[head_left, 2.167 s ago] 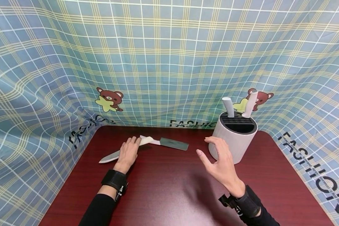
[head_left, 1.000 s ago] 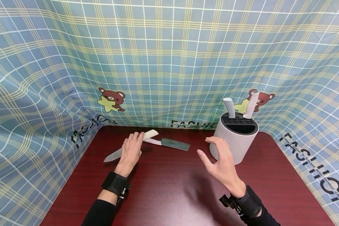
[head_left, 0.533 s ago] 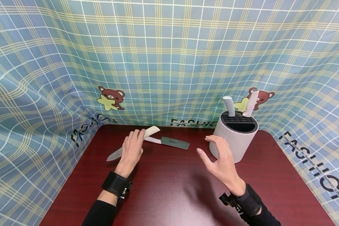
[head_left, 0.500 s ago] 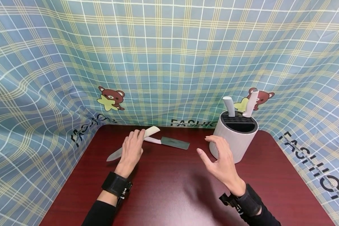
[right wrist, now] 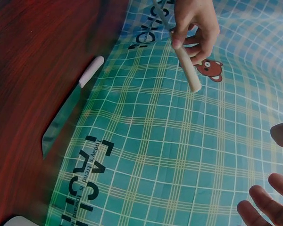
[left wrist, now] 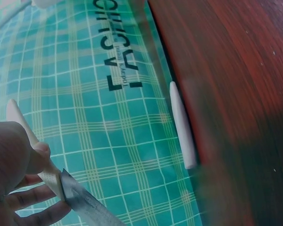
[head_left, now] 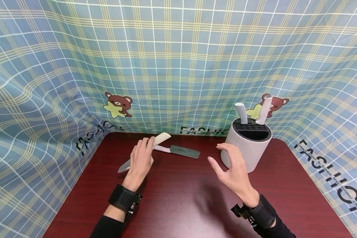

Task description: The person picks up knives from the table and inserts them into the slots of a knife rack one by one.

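My left hand (head_left: 141,159) grips a kitchen knife (head_left: 163,138) by its cream handle, the handle end aimed up and right and the blade toward the lower left. In the right wrist view this knife (right wrist: 188,70) hangs above the table, thumb and fingers around the handle. Behind it on the table lies a cleaver (head_left: 185,151) with a pale handle and a broad dark blade. My right hand (head_left: 234,172) holds nothing, its thumb and fingers spread apart, in front of the white knife block (head_left: 246,153). Two pale-handled knives stand in the block's slotted black top.
The dark red wooden table (head_left: 178,195) ends at a blue-green plaid cloth (head_left: 178,72) that hangs behind and at both sides. The block stands at the table's right rear, with a wide dark opening at the front of its top.
My left hand took up the knife and has shifted slightly right with it; the handle rose and the blade moved right. The right hand, cleaver and block stay put.
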Demonstrator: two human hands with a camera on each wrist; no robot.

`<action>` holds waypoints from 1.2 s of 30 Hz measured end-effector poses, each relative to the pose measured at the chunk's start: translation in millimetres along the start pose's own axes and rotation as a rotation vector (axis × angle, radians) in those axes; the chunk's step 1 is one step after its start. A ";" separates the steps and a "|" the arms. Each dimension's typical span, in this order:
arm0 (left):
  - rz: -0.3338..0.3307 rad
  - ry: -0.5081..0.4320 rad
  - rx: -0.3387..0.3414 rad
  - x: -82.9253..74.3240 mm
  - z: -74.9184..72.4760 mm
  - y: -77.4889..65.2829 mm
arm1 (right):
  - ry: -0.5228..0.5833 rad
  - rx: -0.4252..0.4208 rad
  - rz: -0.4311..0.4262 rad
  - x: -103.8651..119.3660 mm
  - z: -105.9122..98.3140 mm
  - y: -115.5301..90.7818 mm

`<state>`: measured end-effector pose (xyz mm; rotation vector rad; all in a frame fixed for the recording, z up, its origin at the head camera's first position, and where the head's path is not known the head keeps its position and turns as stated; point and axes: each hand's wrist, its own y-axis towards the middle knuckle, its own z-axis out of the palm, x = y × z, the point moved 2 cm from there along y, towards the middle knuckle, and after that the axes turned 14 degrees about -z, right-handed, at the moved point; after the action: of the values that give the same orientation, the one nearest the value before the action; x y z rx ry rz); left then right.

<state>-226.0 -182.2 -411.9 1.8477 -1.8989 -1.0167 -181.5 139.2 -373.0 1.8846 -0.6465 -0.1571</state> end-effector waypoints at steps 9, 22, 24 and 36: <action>-0.018 -0.050 -0.013 -10.2 -6.9 -2.7 | 0.005 -0.009 -0.009 -0.3 0.8 1.4; -0.010 -0.111 -0.058 -28.1 -21.3 -4.6 | 0.000 0.006 0.004 -1.6 1.2 2.7; -0.006 -0.117 -0.063 -30.6 -22.9 -4.8 | 0.001 0.006 0.005 -1.3 1.2 2.9; 0.032 -0.209 -0.136 -48.0 -36.6 -6.9 | 0.020 -0.021 -0.012 -0.8 1.7 4.9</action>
<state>-190.8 -145.7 -378.5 1.6872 -1.9124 -1.3377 -184.6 136.9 -369.5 1.8683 -0.6176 -0.1521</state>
